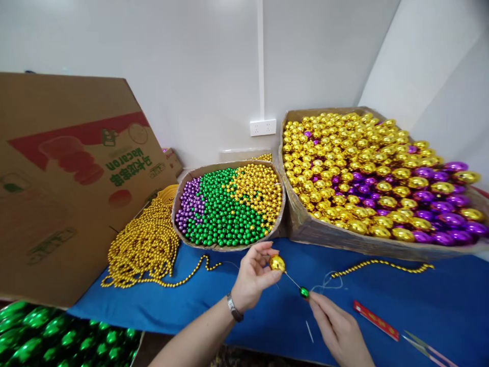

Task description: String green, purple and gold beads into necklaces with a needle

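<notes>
My left hand (pixel 255 275), a bracelet at its wrist, pinches a large shiny gold bead (pixel 277 263) between thumb and fingers. A thin needle or stiff thread (pixel 292 279) runs from the gold bead to a small green bead (pixel 304 292). That green bead is held at the fingertips of my right hand (pixel 336 323). Behind it a clear thread (pixel 329 280) lies in loose loops, leading to a short gold bead string (pixel 385 263). A thin white stick (pixel 309 331) rests on the blue cloth below my hands.
A box of small purple, green and gold beads (pixel 229 248) stands ahead. Right of it is a larger box (pixel 305 224) of gold and purple beads. Gold bead strands (pixel 145 239) pile beside a carton (pixel 57 204). A red packet (pixel 376 320) and scissors (pixel 428 349) lie right.
</notes>
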Demonstrator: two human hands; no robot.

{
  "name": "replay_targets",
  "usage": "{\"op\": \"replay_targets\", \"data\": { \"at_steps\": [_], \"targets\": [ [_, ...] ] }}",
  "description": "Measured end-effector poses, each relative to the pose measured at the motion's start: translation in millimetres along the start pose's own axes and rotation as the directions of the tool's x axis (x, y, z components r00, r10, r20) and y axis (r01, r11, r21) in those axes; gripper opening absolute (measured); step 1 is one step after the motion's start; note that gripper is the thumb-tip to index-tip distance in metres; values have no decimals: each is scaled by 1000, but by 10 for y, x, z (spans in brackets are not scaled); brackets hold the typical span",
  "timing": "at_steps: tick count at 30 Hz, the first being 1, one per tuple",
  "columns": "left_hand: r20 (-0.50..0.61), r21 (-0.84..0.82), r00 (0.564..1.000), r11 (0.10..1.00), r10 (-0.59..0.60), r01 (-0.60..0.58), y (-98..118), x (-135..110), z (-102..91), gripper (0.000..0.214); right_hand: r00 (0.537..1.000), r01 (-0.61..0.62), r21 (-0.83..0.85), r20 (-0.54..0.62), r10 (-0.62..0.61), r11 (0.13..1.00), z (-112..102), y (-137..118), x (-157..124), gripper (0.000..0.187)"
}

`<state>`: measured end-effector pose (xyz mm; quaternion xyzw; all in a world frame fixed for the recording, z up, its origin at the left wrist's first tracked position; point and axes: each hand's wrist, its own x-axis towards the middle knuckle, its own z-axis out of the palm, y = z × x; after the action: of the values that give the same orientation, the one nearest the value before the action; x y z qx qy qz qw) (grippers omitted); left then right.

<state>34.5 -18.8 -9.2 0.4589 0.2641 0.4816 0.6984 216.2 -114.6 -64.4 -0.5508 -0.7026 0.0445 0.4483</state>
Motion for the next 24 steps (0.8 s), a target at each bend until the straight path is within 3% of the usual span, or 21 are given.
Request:
{"op": "replay_targets", "data": {
  "at_steps": [12,20,22,24],
  "targets": [
    [-16,-85,998,994,-64,62,74,-12,-67,54,997,-20,30,76,18,999,9,-24,37,27],
    [92,76,995,997,-22,15,-8,-120,-90,66,998,-10,38,60,8,999,63,-75,57,28],
    [118,186,993,982,1,-23,75,-61,-197,67,998,-12,36,62,10,999,73,-19,29,28],
    [47,418,995,903,88,-99,258,74,-424,53,997,-7,36,76,5,999,79,79,-11,28]
  ]
}}
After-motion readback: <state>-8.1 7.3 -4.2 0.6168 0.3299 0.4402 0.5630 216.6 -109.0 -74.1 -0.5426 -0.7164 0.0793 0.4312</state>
